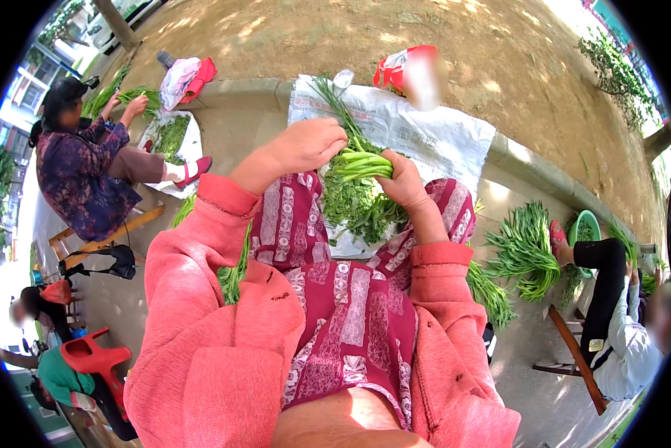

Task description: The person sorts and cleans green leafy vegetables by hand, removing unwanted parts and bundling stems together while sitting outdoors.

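Observation:
My right hand (403, 178) grips a bunch of pale green vegetable stems (363, 165), their ends fanned to the left of the fist. Close by on the left, my left hand (313, 144) is curled with thumb and fingertips drawn together; whether a stem is between them is hidden. Beyond that hand, thin long green stalks (335, 103) reach over a white woven sack (453, 126) bearing print. A heap of loose green leaves (357, 207) lies on the sack, below the bunch and between my knees.
More long-leaved greens (523, 246) lie on the pavement at the right, near a green basin (586, 224). A red-and-white bag (391, 70) stands past the low kerb (245, 92). One seated person (83, 162) handles greens at left; another (621, 341) sits at right.

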Action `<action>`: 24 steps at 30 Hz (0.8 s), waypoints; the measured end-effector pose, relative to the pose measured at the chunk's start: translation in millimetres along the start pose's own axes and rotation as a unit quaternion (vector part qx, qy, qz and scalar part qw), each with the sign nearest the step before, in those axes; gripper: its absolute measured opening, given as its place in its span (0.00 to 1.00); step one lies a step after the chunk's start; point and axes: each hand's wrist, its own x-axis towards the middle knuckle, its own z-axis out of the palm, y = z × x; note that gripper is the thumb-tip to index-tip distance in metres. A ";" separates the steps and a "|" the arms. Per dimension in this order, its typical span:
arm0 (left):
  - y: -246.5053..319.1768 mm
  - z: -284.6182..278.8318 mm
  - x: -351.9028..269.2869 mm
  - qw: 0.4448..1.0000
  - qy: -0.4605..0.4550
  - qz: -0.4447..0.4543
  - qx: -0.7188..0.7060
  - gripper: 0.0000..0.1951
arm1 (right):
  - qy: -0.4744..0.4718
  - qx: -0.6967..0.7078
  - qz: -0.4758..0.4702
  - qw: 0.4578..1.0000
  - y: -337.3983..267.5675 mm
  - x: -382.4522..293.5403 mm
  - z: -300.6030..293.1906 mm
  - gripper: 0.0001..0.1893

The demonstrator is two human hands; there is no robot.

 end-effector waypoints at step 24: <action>-15.7 46.0 -26.0 0.988 -0.091 -0.001 0.124 0.08 | -0.049 -0.109 -0.015 0.993 -14.5 -1.7 4.7 0.11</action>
